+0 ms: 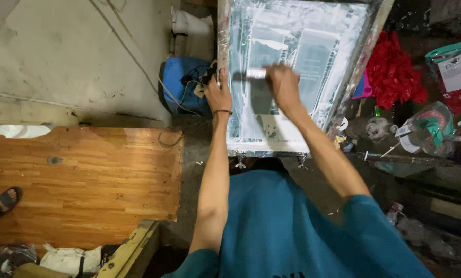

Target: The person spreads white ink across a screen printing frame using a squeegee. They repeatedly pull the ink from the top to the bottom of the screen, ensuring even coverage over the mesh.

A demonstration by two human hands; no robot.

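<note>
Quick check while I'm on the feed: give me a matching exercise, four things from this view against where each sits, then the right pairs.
Things:
1. left hand
2. right hand
3. red plastic bag
4. wooden board

Places:
A. on the floor at the left
B. on the frame's left edge
C. right of the frame, among clutter
D. over the screen's middle, holding a blurred tool

Pairs: 1-B, 2-D, 3-C, 4-A

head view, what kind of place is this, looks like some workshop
Probably a small screen-printing workshop. The left hand steadies a paint-smeared framed mesh screen while the right hand draws a squeegee over it; a wooden board and cluttered bags lie around.
</note>
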